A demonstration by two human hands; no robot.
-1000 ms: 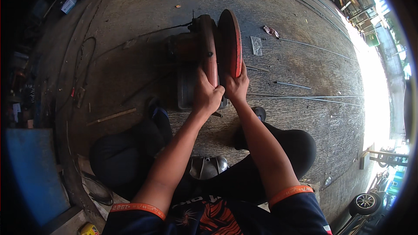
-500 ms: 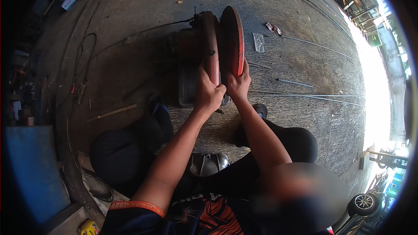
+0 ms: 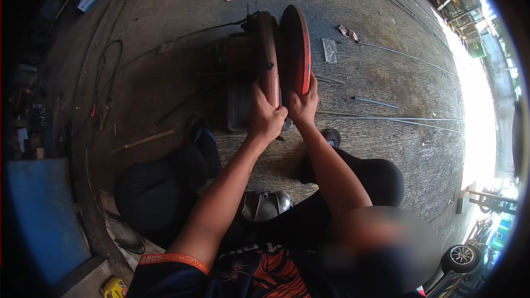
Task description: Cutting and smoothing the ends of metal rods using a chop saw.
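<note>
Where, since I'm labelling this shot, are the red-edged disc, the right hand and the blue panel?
Red-edged disc (image 3: 292, 49), head view: its dark side, beside the red edge.
Right hand (image 3: 303, 105), head view: middle of the hand.
Blue panel (image 3: 47, 209), head view: middle of its face.

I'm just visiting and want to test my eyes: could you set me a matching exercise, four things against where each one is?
1. Left grip
2. Right grip
3. Blue panel
4. Clear plastic piece

A. On the floor, beyond the disc's right side
B. On the curved reddish guard
C. At the picture's lower left
D. At the near edge of the red-edged disc

Pairs: 1-B, 2-D, 3-C, 4-A
</note>
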